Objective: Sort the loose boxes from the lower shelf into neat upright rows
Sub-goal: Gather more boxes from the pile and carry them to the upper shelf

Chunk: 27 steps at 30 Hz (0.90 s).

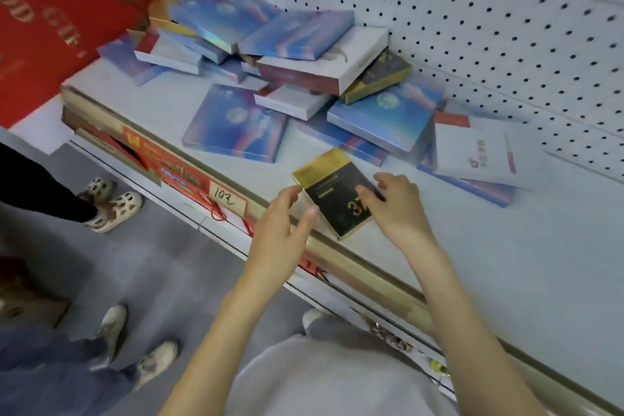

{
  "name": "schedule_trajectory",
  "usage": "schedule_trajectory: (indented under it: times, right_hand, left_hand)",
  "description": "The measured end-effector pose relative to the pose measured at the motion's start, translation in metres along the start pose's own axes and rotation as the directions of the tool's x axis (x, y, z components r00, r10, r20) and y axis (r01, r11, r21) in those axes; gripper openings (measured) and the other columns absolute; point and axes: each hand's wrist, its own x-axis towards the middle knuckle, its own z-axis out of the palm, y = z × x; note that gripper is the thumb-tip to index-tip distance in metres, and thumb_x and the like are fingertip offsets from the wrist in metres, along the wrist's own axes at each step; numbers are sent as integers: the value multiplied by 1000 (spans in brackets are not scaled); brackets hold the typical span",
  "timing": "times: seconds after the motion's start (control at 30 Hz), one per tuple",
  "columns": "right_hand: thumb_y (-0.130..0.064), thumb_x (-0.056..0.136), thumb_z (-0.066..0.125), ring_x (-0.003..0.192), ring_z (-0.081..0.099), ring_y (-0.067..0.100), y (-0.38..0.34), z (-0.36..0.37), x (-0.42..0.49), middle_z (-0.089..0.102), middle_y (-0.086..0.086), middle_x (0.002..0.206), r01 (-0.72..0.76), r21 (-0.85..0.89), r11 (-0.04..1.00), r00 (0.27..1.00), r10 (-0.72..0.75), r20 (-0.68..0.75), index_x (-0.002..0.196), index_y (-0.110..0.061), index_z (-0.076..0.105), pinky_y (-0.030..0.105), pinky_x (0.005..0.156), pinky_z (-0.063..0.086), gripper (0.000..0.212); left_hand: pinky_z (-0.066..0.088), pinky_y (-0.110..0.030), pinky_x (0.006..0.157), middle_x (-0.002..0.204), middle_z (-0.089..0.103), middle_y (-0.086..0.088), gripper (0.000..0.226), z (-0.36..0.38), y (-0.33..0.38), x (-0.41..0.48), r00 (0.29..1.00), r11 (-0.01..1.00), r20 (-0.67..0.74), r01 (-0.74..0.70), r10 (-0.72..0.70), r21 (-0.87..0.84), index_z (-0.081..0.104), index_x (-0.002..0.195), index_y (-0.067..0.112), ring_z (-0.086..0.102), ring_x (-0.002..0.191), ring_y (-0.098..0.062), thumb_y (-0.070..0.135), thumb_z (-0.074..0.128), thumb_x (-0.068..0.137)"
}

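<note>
The left hand [282,218] is spread wide, with its thumb just beside the left side of the black box [334,192]. The right hand [400,204] has bent fingers lying on the box's right side. I cannot tell if it pinches the box.

The box lies flat near the front of the shelf [506,263], and one corner reaches the gold rail [354,267]. It is a thin, hard card box with a shiny gold top and edges. A small push toward the person could tip it off the rail to the floor. Stood up, a box this thin may fall over with nothing to lean on.

Farther back is the pile [304,54] of flat blue and white boxes, all slanting on each other. They look smooth and glossy, so they may slide if one is pulled out. Behind is the wall [472,10], white with rows of little holes.
</note>
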Motion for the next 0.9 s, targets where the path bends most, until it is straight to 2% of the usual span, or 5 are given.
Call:
schedule_trajectory:
  times: [0.2, 0.33, 0.5, 0.7, 0.9]
  right_hand:
    - [-24, 90, 64, 103, 45, 6, -11, 30, -19, 52, -8, 108, -5, 256, 967, 987, 46, -153, 118, -18, 54, 17, 83, 37, 30]
    - [-2, 85, 67, 82, 61, -5, -28, 30, -27, 64, -26, 87, 66, 644, 762, 975, 90, -205, 97, -22, 51, 10, 72, 44, 28]
    - [3, 88, 62, 89, 67, 9, -67, 26, -27, 70, 1, 100, 70, 853, 517, 997, 1, -82, 105, -14, 55, 23, 73, 53, 25]
    - [-8, 90, 63, 85, 67, 8, -106, 24, -3, 71, -6, 92, 132, 757, 640, 988, -144, -51, 100, -22, 60, 20, 70, 51, 17]
    - [-7, 90, 64, 91, 67, 21, -155, -9, 71, 68, 1, 94, 258, 637, 726, 928, -3, -373, 89, -28, 61, 34, 86, 54, 21]
  left_hand:
    - [37, -37, 105, 134, 52, 6, 47, 14, 0, 18, 999, 997, 44, -12, 8, 76, 36, 140, 26, 43, 119, -15, 43, 42, 97]
    - [43, -21, 98, 125, 56, 20, 48, 10, 17, 15, 992, 939, -108, 23, -64, -343, 43, 132, 28, 53, 115, 3, 42, 49, 87]
    - [54, -25, 84, 118, 63, -4, 35, -23, 23, 36, 919, 740, -258, 53, -299, -671, 52, 125, 19, 63, 106, -12, 21, 60, 92]
    - [54, -37, 77, 98, 73, 2, 16, -59, 6, 57, 924, 572, -93, 149, -371, -807, 62, 108, 18, 70, 87, -15, 22, 53, 95]
    - [55, -24, 55, 95, 74, 2, 19, -126, -36, 99, 906, 534, -77, 175, -417, -827, 63, 111, 19, 71, 76, -12, 22, 50, 96]
